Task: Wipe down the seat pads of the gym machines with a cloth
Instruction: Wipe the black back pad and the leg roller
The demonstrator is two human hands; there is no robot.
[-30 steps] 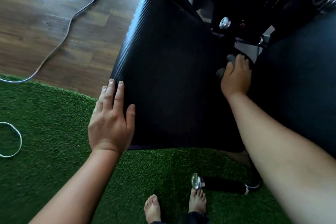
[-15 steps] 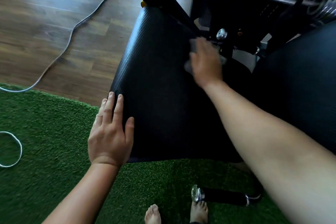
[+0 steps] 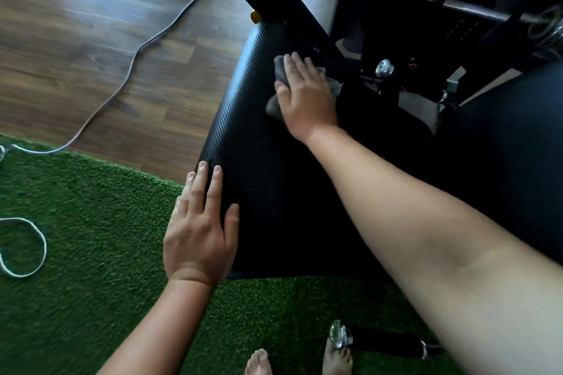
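Observation:
A black textured seat pad [image 3: 274, 192] fills the middle of the view. My right hand [image 3: 304, 94] lies flat with straight fingers on a grey cloth [image 3: 278, 71], pressing it against the pad's far end. The cloth shows at both sides of the hand and under the fingers. My left hand [image 3: 201, 228] rests flat on the pad's near left edge, fingers straight and together, holding nothing.
A second black pad [image 3: 502, 161] lies to the right, past the machine's black frame [image 3: 289, 9] and a chrome knob [image 3: 384, 68]. A grey cable [image 3: 137, 58] snakes over the wooden floor [image 3: 76, 55]. Green turf [image 3: 91, 237], a black handle [image 3: 377, 339] and bare feet lie below.
My right hand has swept the cloth leftward across the pad's far end, from the right gap by the frame. My left hand has stayed at the near left edge.

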